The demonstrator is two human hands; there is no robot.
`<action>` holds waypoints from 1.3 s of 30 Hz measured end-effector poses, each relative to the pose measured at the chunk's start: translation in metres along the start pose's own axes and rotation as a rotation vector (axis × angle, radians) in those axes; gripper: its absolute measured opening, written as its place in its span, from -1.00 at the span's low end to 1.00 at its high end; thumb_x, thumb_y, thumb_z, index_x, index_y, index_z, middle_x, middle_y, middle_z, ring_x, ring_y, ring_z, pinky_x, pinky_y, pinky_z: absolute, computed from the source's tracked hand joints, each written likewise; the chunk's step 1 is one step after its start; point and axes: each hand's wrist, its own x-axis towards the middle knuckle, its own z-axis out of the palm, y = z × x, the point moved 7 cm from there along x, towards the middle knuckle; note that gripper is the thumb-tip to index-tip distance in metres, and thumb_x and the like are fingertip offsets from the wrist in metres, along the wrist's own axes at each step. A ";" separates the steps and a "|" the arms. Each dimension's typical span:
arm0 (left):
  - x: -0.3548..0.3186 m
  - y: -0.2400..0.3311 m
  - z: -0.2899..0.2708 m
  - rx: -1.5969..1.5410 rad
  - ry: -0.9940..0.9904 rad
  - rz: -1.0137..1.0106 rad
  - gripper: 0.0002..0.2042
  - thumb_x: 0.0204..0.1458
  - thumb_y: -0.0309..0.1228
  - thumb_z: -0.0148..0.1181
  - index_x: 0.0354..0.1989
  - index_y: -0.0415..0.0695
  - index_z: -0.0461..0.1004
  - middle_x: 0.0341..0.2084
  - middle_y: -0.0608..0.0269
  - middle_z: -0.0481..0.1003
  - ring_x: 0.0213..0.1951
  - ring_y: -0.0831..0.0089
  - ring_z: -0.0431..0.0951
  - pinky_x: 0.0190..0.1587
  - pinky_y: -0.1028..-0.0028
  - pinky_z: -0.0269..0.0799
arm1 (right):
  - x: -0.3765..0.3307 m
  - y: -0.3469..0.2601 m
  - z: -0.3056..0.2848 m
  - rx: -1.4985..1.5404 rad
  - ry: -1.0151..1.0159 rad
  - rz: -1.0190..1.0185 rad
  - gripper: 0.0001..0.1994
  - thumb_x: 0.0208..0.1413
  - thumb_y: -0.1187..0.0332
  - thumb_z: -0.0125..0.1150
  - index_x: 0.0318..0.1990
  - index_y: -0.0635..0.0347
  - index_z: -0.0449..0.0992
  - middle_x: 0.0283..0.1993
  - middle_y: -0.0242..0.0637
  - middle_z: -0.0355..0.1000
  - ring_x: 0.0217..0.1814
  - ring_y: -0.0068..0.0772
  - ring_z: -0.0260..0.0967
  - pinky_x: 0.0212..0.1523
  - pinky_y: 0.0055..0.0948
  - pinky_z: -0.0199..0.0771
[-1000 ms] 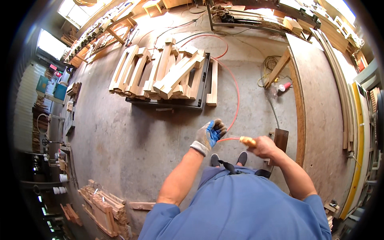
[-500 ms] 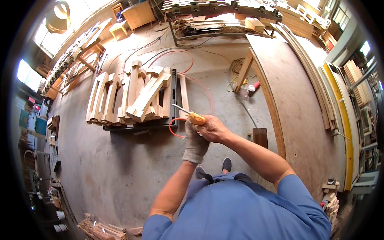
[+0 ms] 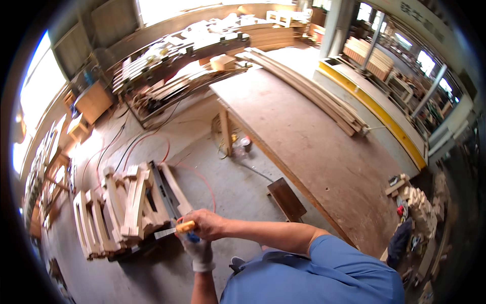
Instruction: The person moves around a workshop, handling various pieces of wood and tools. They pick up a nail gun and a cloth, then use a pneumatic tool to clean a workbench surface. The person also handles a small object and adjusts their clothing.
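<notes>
Since the earlier frame, the yellow-handled tool [image 3: 186, 227], clasped in the right hand [image 3: 209, 224] near the wooden pieces [image 3: 134, 202], has swung from up-left to left, slightly downward, long axis nearly crosswise, finger state of the left hand [image 3: 198, 249] indeterminable.

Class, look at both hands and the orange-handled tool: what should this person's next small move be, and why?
Probably shift the gloved left hand clear of the orange-handled tool: the bare right hand grips the tool, whose grey front end points toward the stacked wooden pieces, while the left hand sits close below; whether it touches the tool is unclear.
</notes>
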 end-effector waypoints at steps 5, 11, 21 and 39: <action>0.004 -0.005 0.009 -0.357 -0.342 -0.481 -0.32 -0.20 -0.49 0.52 0.16 -0.18 0.34 0.00 0.30 0.44 0.06 0.51 0.46 0.12 0.42 0.45 | -0.013 -0.052 -0.036 0.260 -0.191 -0.122 -0.70 -0.08 0.62 0.33 -0.13 0.16 0.66 -0.13 -0.19 0.58 -0.07 -0.19 0.55 -0.04 -0.31 0.52; 0.020 0.008 0.044 0.088 -0.906 0.219 -0.41 -0.13 -0.50 0.49 0.11 -0.18 0.33 -0.15 0.25 0.49 -0.11 0.44 0.52 -0.09 0.42 0.51 | -0.040 -0.068 -0.061 0.686 -0.319 -0.068 -0.71 -0.02 0.61 0.37 -0.09 0.30 0.64 -0.05 -0.21 0.60 0.03 -0.38 0.49 0.05 -0.36 0.51; 0.055 0.043 0.043 0.468 -0.484 0.178 -0.83 -0.05 -0.53 0.28 -0.24 -0.20 0.59 -0.48 0.03 0.58 -0.38 0.13 0.64 -0.29 0.26 0.51 | -0.093 0.025 -0.103 0.639 0.201 0.238 -0.69 0.35 0.22 0.07 0.05 0.23 0.56 0.04 -0.16 0.58 0.07 -0.35 0.52 0.09 -0.34 0.51; -0.057 0.007 0.068 0.221 -1.183 -0.418 -0.51 0.00 -0.25 0.39 0.12 -0.19 0.52 -0.43 0.20 0.59 -0.47 0.36 0.59 -0.32 0.37 0.55 | -0.160 0.071 -0.082 0.677 0.244 0.663 -0.68 0.19 0.13 0.40 -0.24 0.26 0.59 -0.35 -0.29 0.57 -0.37 -0.48 0.55 -0.41 -0.50 0.61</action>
